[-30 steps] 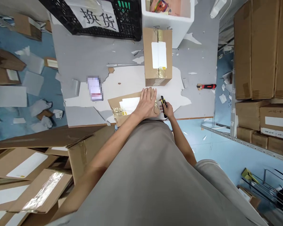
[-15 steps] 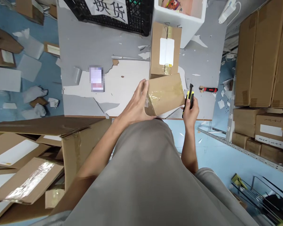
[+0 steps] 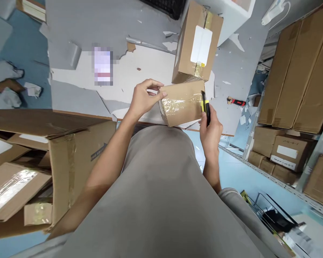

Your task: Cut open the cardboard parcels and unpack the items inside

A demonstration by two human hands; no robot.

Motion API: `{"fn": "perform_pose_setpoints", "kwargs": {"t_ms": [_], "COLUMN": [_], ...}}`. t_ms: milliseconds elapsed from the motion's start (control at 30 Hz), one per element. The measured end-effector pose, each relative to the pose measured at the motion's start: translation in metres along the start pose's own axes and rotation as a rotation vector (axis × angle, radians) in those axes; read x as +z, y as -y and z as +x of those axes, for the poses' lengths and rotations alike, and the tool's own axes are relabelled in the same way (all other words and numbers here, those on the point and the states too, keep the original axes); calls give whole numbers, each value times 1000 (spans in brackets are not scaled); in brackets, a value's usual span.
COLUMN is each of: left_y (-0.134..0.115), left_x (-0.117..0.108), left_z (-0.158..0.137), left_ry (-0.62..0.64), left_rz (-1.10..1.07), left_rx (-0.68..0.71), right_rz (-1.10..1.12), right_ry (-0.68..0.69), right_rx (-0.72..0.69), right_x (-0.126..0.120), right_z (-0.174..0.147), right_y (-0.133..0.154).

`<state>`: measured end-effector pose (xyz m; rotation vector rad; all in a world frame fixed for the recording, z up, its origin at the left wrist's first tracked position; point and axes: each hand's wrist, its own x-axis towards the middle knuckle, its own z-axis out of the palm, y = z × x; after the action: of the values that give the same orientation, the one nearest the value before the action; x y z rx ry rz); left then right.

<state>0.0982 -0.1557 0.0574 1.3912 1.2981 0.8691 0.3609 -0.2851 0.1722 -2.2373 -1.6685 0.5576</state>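
Note:
A small brown cardboard box [image 3: 183,102] with clear tape across its face lies at the near edge of the table, tilted slightly. My left hand [image 3: 148,96] grips its left end, the thumb on the upper face and the fingers at the far corner. In my right hand [image 3: 211,125] is a black and yellow utility knife [image 3: 206,111], its dark tip pointing away from me at the box's right end. Whether the blade touches the tape I cannot tell. Just behind stands a larger taped carton [image 3: 187,53] with a white label.
A red and black cutter [image 3: 236,101] lies on the table at right. A blurred-out bright rectangle [image 3: 102,66] is at left. Behind are a black crate [image 3: 169,7] and a white foam box [image 3: 226,18]. A big carton [image 3: 61,157] holding flattened cardboard stands at lower left.
My left thumb has moved onto the box's upper face. The knife has come left, over the box's right end. The box has turned a little, and the whole view has shifted.

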Motion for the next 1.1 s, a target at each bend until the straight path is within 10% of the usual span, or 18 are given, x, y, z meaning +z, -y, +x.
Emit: {"fn": "perform_pose_setpoints", "kwargs": {"t_ms": [300, 1100], "left_y": [9, 10], "left_x": [-8, 2], "left_z": [22, 6], "left_ry": [40, -9], "left_rz": [-99, -119], "left_rx": [-47, -48], "right_rz": [72, -384], "right_ry": [407, 444], "right_rx": [-93, -112], "right_x": [29, 44], "right_z": [1, -32], "right_y": [71, 107]}}
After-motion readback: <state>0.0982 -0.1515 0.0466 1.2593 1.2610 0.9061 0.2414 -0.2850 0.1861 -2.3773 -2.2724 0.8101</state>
